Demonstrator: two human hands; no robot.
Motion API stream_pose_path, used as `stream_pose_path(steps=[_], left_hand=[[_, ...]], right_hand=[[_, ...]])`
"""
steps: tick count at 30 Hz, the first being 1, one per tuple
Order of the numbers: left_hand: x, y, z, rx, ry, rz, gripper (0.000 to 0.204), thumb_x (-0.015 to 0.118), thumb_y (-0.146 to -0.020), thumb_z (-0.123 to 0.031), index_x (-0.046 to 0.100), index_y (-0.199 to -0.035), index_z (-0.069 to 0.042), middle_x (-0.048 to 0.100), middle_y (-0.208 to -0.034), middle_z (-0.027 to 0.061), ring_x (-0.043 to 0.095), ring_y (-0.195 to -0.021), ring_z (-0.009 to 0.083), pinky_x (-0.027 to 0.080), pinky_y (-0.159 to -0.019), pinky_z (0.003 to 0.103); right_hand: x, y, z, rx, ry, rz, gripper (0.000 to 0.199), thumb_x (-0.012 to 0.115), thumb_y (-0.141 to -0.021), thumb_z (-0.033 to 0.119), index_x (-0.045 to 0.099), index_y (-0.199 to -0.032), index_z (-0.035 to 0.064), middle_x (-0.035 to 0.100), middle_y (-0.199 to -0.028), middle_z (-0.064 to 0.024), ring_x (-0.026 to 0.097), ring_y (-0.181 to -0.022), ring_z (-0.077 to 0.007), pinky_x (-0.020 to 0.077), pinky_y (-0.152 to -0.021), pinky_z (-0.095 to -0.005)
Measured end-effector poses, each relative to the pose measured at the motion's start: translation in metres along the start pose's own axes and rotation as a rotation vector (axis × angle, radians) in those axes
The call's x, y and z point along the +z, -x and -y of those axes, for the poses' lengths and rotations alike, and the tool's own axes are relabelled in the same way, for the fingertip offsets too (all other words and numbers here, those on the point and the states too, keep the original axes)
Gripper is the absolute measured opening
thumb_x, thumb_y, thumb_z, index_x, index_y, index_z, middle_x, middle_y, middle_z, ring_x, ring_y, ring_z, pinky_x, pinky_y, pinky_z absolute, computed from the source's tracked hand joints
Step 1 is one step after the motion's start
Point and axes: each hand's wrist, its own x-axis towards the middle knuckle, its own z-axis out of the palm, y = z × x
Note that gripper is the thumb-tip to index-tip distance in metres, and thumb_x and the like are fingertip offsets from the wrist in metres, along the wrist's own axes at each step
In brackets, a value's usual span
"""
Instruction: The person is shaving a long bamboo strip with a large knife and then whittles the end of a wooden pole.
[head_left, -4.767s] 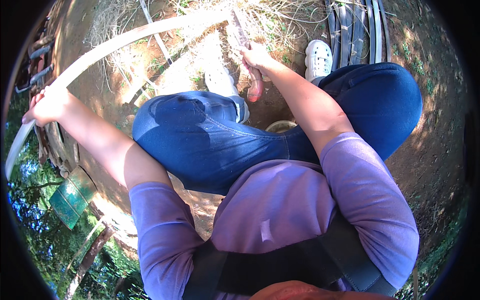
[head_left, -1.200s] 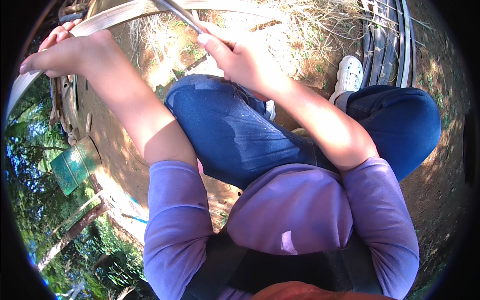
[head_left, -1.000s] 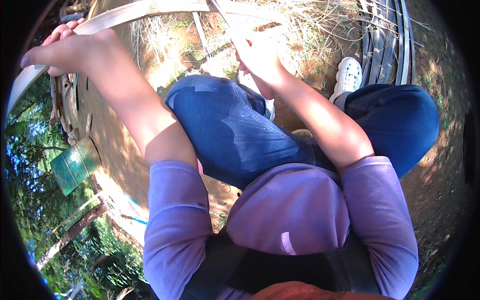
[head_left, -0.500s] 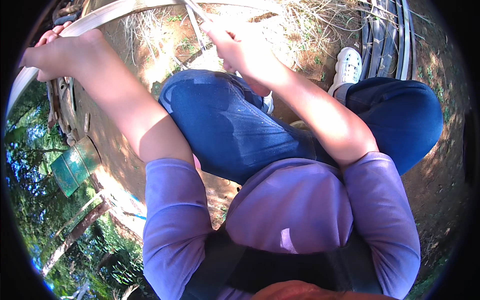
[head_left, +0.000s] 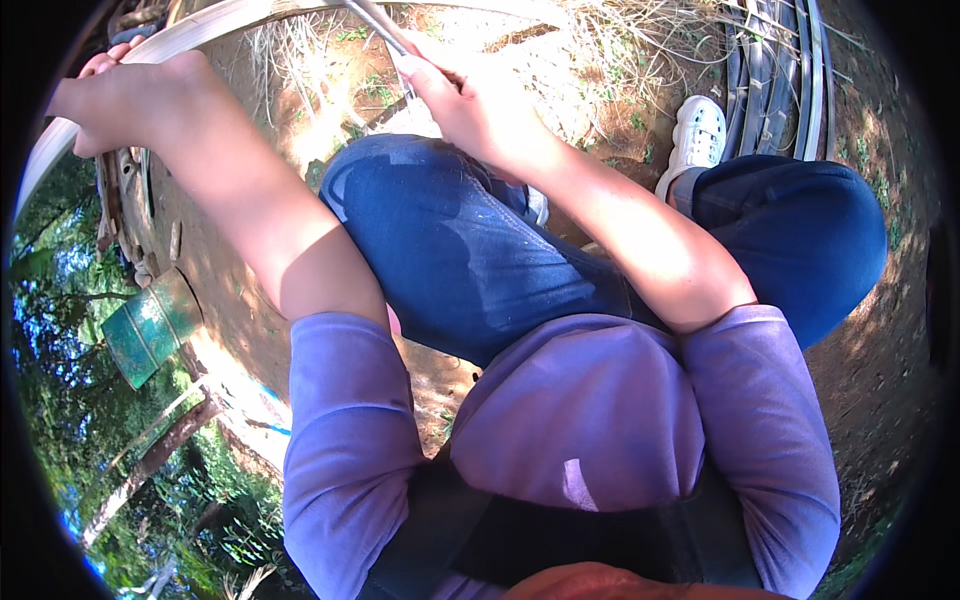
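A long, pale, flat strip [head_left: 215, 28], wood or bamboo by its look, runs from the left rim up across the top of the view. My left hand [head_left: 110, 100] is closed around its left part, fingertips showing over the far side. In my right hand [head_left: 485, 110], above my bent left knee, is a thin grey knife-like blade [head_left: 375, 22]. The blade slants up and left, its far end reaching the strip at the top edge; whether the two touch I cannot tell. My right palm hides the tool's handle.
Dark split strips [head_left: 770, 80] lie in a bundle beside my white shoe [head_left: 696, 135]. Thin shavings [head_left: 640, 50] litter the sunlit dirt ahead. Off to the left are a green drum [head_left: 152, 330], a slanting trunk [head_left: 150, 465] and pieces of wood [head_left: 125, 200].
My right hand has turned and shifted slightly up, and the blade has swung a little left along the strip. My left hand stays nearly still on the strip.
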Motion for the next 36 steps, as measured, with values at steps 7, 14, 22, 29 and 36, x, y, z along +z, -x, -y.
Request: stream_pose_path(steps=[7, 14, 22, 29, 36], left_hand=[[-0.009, -0.008, 0.007, -0.037, 0.043, -0.068, 0.048, 0.046, -0.086, -0.022, 0.021, -0.116, 0.006, 0.039, -0.071, 0.0098, 0.042, -0.055, 0.019, 0.048, -0.052, 0.035], [-0.01, -0.017, 0.01, -0.067, 0.018, -0.038, 0.052, 0.048, -0.078, -0.018, 0.02, -0.116, 0.006, 0.039, -0.072, 0.0098, 0.042, -0.056, 0.0195, 0.048, -0.053, 0.037], [-0.007, -0.01, 0.006, -0.101, -0.013, -0.078, 0.055, 0.046, -0.08, -0.015, 0.018, -0.123, 0.004, 0.038, -0.073, 0.0073, 0.038, -0.057, 0.018, 0.047, -0.059, 0.037], [-0.006, -0.005, 0.001, -0.055, -0.015, -0.153, 0.032, 0.05, -0.083, -0.009, 0.027, -0.096, 0.008, 0.04, -0.068, 0.0066, 0.038, -0.052, 0.015, 0.038, -0.046, 0.032], [0.02, 0.014, -0.026, -0.075, 0.017, -0.097, 0.021, 0.06, -0.078, -0.012, 0.042, -0.071, -0.004, 0.045, -0.062, 0.0026, 0.043, -0.054, 0.0105, 0.041, -0.051, 0.027]], right_hand=[[-0.023, -0.006, -0.012, 0.342, -0.222, 0.099, 0.034, 0.05, -0.098, 0.034, 0.064, -0.108, 0.0046, 0.055, -0.061, -0.002, 0.052, -0.052, -0.0063, 0.042, -0.048, -0.0255], [-0.029, -0.009, -0.062, 0.463, -0.21, 0.047, 0.032, 0.054, -0.097, 0.032, 0.064, -0.111, 0.0055, 0.058, -0.064, -0.0019, 0.052, -0.052, -0.0067, 0.0429, -0.049, -0.0251], [-0.016, -0.002, -0.053, 0.215, -0.312, -0.01, 0.031, 0.055, -0.097, 0.034, 0.063, -0.091, 0.0047, 0.05, -0.061, 0.0011, 0.047, -0.052, -0.0065, 0.0423, -0.049, -0.0246], [-0.013, -0.005, -0.034, 0.473, -0.329, 0.043, 0.025, 0.058, -0.095, 0.028, 0.065, -0.098, 0.0042, 0.058, -0.063, -0.0011, 0.054, -0.051, -0.0066, 0.0448, -0.048, -0.0233], [-0.047, -0.012, -0.092, 0.335, -0.155, 0.012, 0.033, 0.052, -0.098, 0.036, 0.058, -0.084, 0.0067, 0.047, -0.058, 0.0014, 0.046, -0.047, -0.0081, 0.0415, -0.045, -0.0265]])
